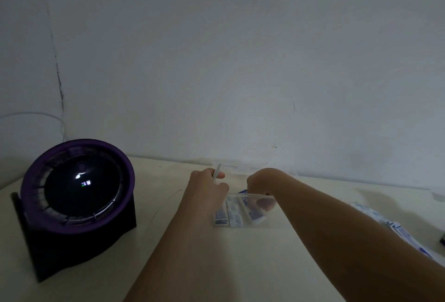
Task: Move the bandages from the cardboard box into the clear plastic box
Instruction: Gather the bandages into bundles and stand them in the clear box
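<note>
The clear plastic box [269, 215] stands on the table in the middle of the head view, with several blue-and-white wrapped bandages [232, 216] lying in it. My left hand [207, 188] grips the box's upright clear lid edge on its left side, between thumb and fingers. My right hand [258, 182] reaches down into the box from above. Its fingers show through the clear wall, curled on bandages there. Loose bandages [397, 228] lie in a strip at the right. No cardboard box can be made out in the dim light.
A round black and purple device [77, 188] with a lit display stands on a dark base at the left. A small dark object [442, 239] is cut off by the right edge. The cream table [277, 265] meets a white wall right behind the box.
</note>
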A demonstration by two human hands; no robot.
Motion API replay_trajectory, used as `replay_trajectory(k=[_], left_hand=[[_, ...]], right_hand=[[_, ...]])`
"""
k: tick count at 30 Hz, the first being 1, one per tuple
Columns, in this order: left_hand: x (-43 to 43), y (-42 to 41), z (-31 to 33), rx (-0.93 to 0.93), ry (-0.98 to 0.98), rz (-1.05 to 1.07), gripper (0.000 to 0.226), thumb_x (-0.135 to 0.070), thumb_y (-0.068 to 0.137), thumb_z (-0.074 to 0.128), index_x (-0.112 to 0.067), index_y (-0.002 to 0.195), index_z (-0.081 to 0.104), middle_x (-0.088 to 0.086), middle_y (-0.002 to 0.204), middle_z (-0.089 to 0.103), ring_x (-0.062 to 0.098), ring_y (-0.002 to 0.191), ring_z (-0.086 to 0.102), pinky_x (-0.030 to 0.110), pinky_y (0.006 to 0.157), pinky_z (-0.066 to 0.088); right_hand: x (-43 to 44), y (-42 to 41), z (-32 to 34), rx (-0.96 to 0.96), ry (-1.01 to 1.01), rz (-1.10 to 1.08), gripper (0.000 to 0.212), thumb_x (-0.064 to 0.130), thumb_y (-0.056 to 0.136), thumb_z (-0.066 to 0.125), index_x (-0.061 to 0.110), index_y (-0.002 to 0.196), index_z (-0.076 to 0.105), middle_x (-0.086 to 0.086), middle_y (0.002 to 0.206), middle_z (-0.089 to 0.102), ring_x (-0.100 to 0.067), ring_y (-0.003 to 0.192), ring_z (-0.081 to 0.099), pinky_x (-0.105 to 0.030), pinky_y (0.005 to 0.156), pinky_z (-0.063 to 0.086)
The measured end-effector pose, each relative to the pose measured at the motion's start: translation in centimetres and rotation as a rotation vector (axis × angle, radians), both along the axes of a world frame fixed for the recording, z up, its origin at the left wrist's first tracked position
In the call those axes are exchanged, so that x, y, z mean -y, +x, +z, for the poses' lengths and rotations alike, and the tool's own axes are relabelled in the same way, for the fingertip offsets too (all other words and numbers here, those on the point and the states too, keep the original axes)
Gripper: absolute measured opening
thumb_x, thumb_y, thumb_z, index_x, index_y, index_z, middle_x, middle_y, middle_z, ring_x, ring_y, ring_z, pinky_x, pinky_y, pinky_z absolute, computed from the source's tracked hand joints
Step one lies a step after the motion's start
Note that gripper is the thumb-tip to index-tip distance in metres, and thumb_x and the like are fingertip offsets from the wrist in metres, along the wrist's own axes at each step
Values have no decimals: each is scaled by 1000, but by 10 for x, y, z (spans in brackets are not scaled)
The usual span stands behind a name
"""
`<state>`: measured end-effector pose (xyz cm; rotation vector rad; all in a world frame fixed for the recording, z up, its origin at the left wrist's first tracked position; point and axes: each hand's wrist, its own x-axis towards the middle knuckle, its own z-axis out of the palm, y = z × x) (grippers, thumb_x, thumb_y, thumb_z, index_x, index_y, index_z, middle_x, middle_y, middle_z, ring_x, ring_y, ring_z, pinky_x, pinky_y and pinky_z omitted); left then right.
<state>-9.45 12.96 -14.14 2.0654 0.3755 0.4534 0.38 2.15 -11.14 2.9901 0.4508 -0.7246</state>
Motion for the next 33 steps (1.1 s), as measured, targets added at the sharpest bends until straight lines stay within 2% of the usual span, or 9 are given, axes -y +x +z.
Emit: replay_trajectory(k=[3, 6, 10, 14, 21, 24, 28, 30, 33], left_hand=[[0, -1, 0, -4, 10, -1, 31, -16, 90, 54, -19, 121, 57, 6, 131, 49, 12, 90, 52, 20, 77, 38], [0, -1, 0, -1, 25, 0, 32, -15, 91, 54, -18, 123, 56, 5, 132, 49, 10, 89, 51, 17, 72, 38], [0, 0, 0, 12, 38, 1, 31, -14, 92, 53, -16, 122, 56, 5, 130, 51, 3, 68, 51, 2, 46, 38], [-2, -2, 2, 40, 55, -3, 29, -13, 91, 55, -13, 119, 58, 6, 126, 54, -2, 62, 48, 0, 45, 36], [6, -12, 23, 214, 188, 153, 25, -18, 92, 54, -18, 115, 62, 6, 123, 57, 6, 90, 48, 16, 75, 33], [26, -18, 35, 336, 205, 150, 22, -16, 93, 51, -21, 111, 61, 4, 122, 55, 7, 91, 50, 8, 74, 30], [63, -27, 43, 455, 181, 13, 18, -14, 92, 53, -29, 99, 59, -6, 106, 58, 2, 60, 48, 6, 57, 35], [86, -29, 39, 425, 156, -89, 17, -15, 90, 55, -30, 96, 60, -10, 90, 57, 0, 52, 48, 8, 54, 36], [118, -31, 22, 291, 132, -213, 14, -17, 89, 57, -30, 93, 62, -14, 64, 46, 1, 42, 42, 9, 47, 33]], right_hand=[[1, 1, 0, 25, 58, 3, 17, 12, 87, 60, 1, 99, 64, -5, 84, 54, -15, 67, 50, -22, 59, 40], [2, -3, 5, -168, 117, -93, 18, 6, 88, 61, 0, 104, 63, -9, 100, 66, -15, 78, 62, -25, 78, 50], [8, -7, 12, -76, 278, -97, 32, -2, 90, 52, -8, 121, 52, -21, 122, 59, -31, 110, 62, -35, 85, 53], [27, -9, 32, 111, 447, -44, 31, 2, 89, 54, -4, 119, 57, -19, 115, 65, -29, 104, 65, -30, 77, 52], [136, -46, 50, 634, 831, 53, 18, 12, 93, 51, 22, 98, 64, 9, 80, 68, -5, 74, 64, -8, 62, 44], [181, -49, 22, 576, 659, -12, 15, 13, 90, 57, 20, 98, 68, 5, 85, 70, -5, 72, 63, -9, 66, 45], [205, -49, -21, 438, 298, 38, 32, 24, 87, 61, 21, 119, 61, 2, 114, 66, -10, 92, 61, -17, 82, 45], [205, -49, -32, 405, 185, 62, 44, 29, 88, 60, 21, 130, 52, 2, 124, 60, -14, 105, 58, -21, 85, 42], [205, -45, -40, 410, 184, 43, 44, 24, 86, 57, 22, 129, 52, -1, 121, 61, -17, 104, 58, -26, 85, 45]])
